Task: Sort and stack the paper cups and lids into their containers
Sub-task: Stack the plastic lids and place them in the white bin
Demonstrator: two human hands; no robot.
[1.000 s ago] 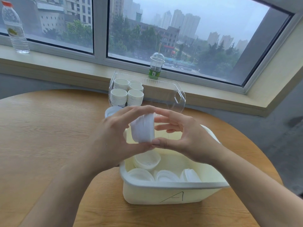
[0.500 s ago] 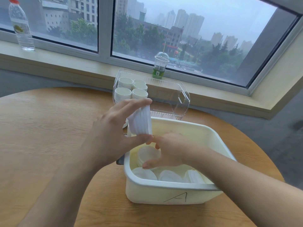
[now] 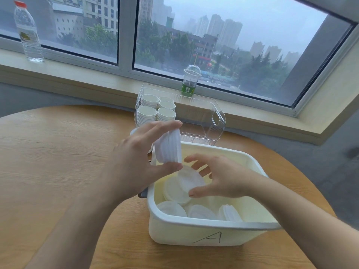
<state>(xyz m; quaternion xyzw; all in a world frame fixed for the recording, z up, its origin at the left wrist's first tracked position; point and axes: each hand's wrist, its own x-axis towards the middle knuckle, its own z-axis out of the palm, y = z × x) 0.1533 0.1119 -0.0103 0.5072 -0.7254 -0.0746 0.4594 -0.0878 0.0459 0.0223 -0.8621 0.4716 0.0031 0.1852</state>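
Left hand: the left hand (image 3: 136,162) holds a short stack of lids (image 3: 168,147) on edge between thumb and fingers, raised over the far left corner of the tub, probably so another lid can be slid on.
Right hand: the right hand (image 3: 219,177) reaches into the tub, fingers spread wide around a single lid (image 3: 184,181) tilted on edge; a firm grip cannot be told.
Tub: the white tub (image 3: 204,232), marked A on its near wall, holds more loose lids (image 3: 200,210) lying along its near side.
Cups: paper cups (image 3: 155,109) stand in nested stacks in a clear bin (image 3: 217,121) just beyond the tub.
Surface: a round wooden table (image 3: 58,152).
Room: a windowsill (image 3: 97,78) carries a water bottle (image 3: 28,33) far left and a domed drink cup (image 3: 191,80); a grey city shows outside.
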